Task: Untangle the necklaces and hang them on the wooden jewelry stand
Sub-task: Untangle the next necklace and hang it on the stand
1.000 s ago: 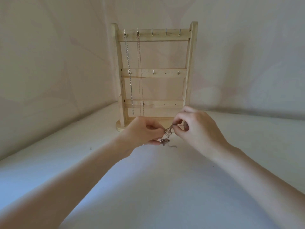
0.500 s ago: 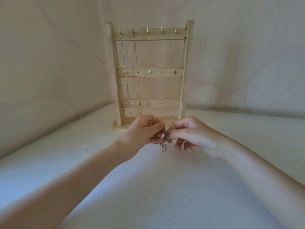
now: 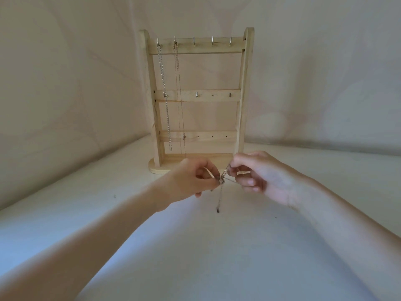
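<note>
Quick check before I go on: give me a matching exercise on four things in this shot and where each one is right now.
Things:
1. silver link chain
2. thin gold chain
3. tangled chain knot
4. third top hook

States:
A. bare, nothing hanging on it
B. pinched between left hand and right hand, one end dangling
C. hangs from the first top hook of the wooden stand
D. hangs from the second top hook

Pairs: 1-C, 2-D, 3-B, 4-A
</note>
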`<state>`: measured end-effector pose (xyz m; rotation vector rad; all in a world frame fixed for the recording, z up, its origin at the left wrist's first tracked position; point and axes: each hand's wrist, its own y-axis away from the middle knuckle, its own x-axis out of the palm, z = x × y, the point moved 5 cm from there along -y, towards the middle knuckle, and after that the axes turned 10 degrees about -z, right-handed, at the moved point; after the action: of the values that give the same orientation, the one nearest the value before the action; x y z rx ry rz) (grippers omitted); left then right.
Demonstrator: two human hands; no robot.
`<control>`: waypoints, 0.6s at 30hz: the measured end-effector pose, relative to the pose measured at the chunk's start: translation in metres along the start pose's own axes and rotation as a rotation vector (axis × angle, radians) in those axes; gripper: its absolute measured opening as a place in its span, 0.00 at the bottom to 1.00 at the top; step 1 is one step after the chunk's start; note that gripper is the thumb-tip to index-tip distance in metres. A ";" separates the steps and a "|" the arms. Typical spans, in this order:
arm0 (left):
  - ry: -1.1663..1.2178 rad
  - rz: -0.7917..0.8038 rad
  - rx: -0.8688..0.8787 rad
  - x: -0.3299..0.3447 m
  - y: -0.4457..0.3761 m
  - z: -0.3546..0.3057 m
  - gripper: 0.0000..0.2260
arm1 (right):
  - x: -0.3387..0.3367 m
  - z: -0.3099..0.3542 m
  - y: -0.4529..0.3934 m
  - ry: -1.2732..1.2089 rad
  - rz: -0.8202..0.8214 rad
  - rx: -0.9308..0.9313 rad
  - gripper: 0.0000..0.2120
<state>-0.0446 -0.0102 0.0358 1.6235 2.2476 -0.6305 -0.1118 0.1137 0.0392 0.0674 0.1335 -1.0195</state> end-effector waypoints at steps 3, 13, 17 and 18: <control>0.283 -0.085 -0.100 -0.007 -0.002 0.004 0.06 | 0.004 0.001 0.002 0.047 0.094 0.008 0.09; 0.710 -0.117 -0.218 0.000 -0.001 0.003 0.08 | 0.004 -0.002 0.000 0.113 -0.001 -0.048 0.11; 0.380 -0.163 -0.092 -0.001 0.002 0.002 0.07 | 0.004 0.003 0.000 -0.494 0.092 0.071 0.12; 0.318 -0.158 -0.049 0.001 0.003 0.000 0.06 | 0.005 0.004 0.001 -0.567 0.103 0.085 0.11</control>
<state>-0.0421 -0.0082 0.0348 1.6298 2.6153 -0.3693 -0.1086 0.1096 0.0425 -0.1366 -0.4261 -0.9074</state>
